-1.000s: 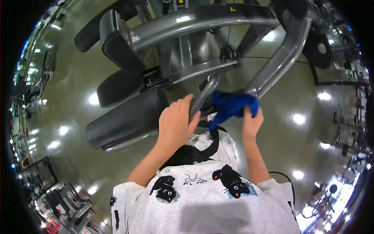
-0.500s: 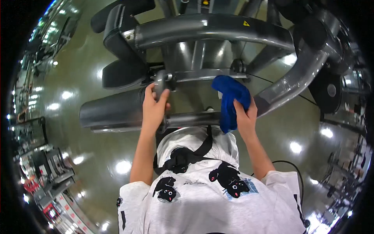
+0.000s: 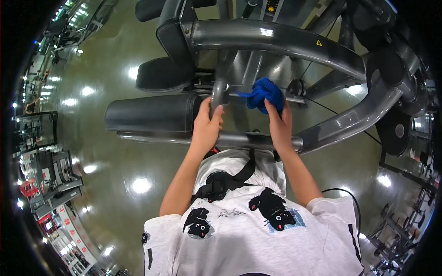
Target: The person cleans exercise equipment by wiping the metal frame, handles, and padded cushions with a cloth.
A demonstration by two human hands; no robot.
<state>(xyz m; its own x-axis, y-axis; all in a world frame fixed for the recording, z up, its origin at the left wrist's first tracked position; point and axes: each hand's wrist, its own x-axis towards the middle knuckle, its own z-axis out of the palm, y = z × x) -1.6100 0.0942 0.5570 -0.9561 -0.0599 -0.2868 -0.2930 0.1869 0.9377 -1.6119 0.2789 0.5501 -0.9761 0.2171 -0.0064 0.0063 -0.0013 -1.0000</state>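
Observation:
My left hand (image 3: 207,125) is wrapped around the lower part of a grey handle (image 3: 220,93) on a gym machine. In my right hand (image 3: 280,123) is a crumpled blue cloth (image 3: 265,95), pinched between thumb and fingers. A thin end of the cloth points left toward the handle, and a small gap seems to separate them. Left of my left hand lies a long black padded cushion (image 3: 149,115). A grey metal tube (image 3: 251,139) of the machine passes beneath both hands, in front of my body.
Above the hands curves a thick grey frame arm (image 3: 276,37) with a yellow warning sticker. Another black pad (image 3: 165,74) sits at upper left. A bent tube (image 3: 354,119) rises on the right beside a black cable (image 3: 340,115). Other gym equipment (image 3: 55,179) stands across the shiny floor.
The blue cloth has been gathered from a hanging shape into a bunch and brought closer to the handle. My left hand stays at the handle. The whole view has shifted, moving the machine rightward.

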